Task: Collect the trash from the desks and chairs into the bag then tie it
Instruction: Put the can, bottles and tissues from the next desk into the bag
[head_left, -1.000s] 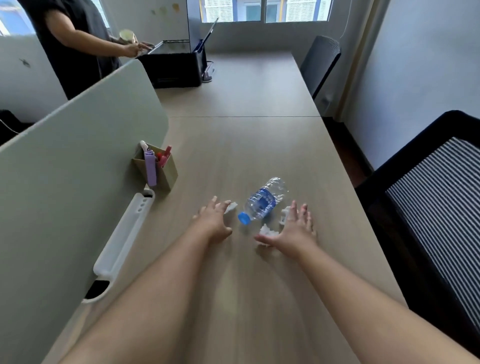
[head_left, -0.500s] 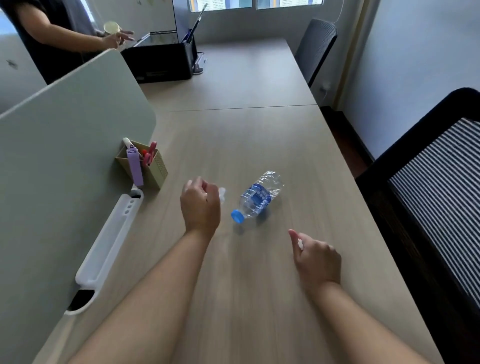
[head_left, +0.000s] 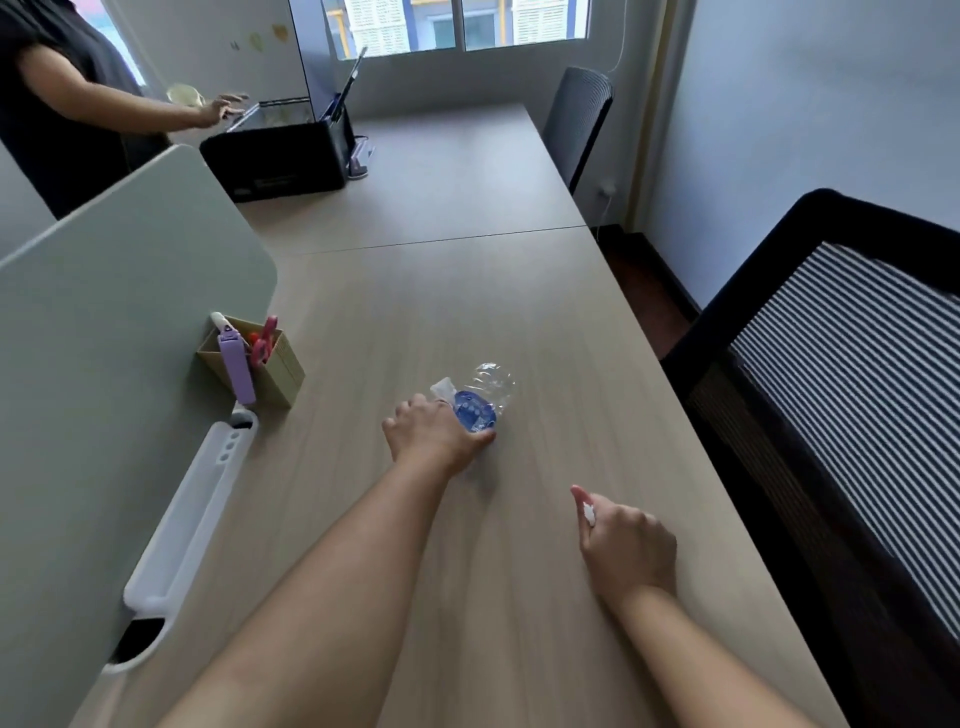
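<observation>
The clear plastic water bottle with a blue label lies on its side near the middle of the pale wood-grain bench, its base pointing away from the camera. The left hand grasps it at the near end, with the thumb along the near side and the fingers curled over the top. A small white tissue scrap sticks out past those fingers, touching the bottle. The right hand is well apart from the bottle, nearer the camera and to the right, clenched around a crumpled white paper scrap that shows beside the thumb. To the left, a brown cardboard pen holder stands against a grey-green partition panel, holding a purple case and red-handled scissors. A long white plastic tray runs along the foot of the panel. A black mesh-backed chair stands at the bench's right edge. At the far end sit a black box and a grey chair, and a 2nd person in a dark top reaches towards the box.
</observation>
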